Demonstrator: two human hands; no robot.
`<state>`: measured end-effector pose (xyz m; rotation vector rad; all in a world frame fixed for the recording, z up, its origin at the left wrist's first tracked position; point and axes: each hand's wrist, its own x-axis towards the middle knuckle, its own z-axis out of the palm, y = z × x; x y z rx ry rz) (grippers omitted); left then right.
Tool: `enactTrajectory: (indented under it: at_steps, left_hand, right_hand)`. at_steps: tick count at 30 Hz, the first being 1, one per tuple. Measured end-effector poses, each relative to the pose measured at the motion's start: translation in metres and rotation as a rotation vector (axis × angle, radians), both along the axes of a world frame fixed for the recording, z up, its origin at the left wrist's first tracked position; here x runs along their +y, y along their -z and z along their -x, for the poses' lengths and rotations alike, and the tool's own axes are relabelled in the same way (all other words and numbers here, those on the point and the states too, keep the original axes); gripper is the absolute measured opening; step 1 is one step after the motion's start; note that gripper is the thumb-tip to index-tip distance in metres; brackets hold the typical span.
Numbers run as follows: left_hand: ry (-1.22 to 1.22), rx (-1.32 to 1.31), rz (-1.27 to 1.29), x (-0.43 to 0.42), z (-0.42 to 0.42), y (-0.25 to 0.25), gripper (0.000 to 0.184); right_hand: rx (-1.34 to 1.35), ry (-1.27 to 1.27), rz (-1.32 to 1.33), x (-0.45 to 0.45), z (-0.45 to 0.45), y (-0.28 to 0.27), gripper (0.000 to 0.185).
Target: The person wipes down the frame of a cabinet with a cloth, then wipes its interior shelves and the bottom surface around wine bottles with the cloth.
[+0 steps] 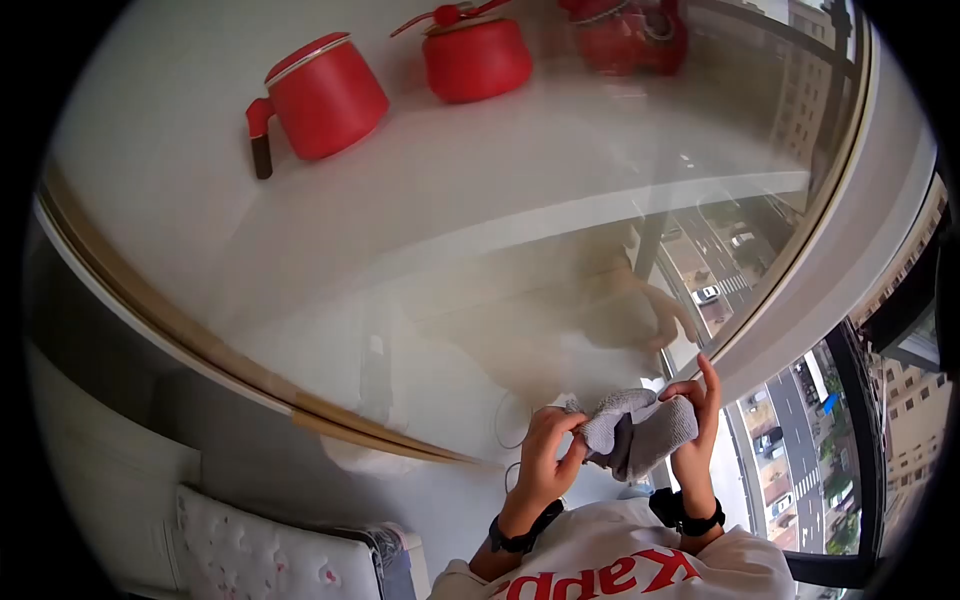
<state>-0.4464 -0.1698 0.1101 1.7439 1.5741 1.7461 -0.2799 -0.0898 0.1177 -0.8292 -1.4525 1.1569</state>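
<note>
A folded grey cloth (662,430), fuzzy like a cleaning towel, is bunched up between my two hands in front of the chest. My left hand (541,458) pinches its left edge with thumb and fingers. On the opposite side my right hand (699,420) grips the upper right edge, with one finger pointing up. A darker strip shows in the fold at the cloth's middle. Just beyond the hands stands a glass cabinet door (480,330), which reflects an arm and the street.
Behind the glass, a red mug-shaped pot (328,100) and a red lidded pot (477,62) stand on a white shelf (560,218). A window on the right looks down on a road (795,430). A patterned mattress (270,550) lies at lower left.
</note>
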Motion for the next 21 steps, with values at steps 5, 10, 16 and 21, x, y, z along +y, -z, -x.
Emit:
enactTrajectory:
  at_steps: [5,10,16,21]
  left_hand:
    - [-0.685,-0.130,-0.381,-0.053,0.042,-0.014,0.026]
    - [-1.052,-0.174,-0.512,-0.082,0.107,-0.028,0.025]
    - [-0.943,-0.021,-0.217,-0.087,0.100,-0.019,0.019]
    - [-1.004,0.008,-0.129,-0.083,0.098,-0.029,0.016]
  right_hand:
    - [0.097,-0.228,-0.043,-0.031,0.047,-0.018,0.065]
    - [-0.059,-0.794,0.083,-0.066,0.075,-0.011,0.073]
    - [-0.157,-1.068,0.114,-0.090,0.085,-0.001,0.072]
    - [-0.197,-0.958,0.133,-0.092,0.081,0.005,0.072]
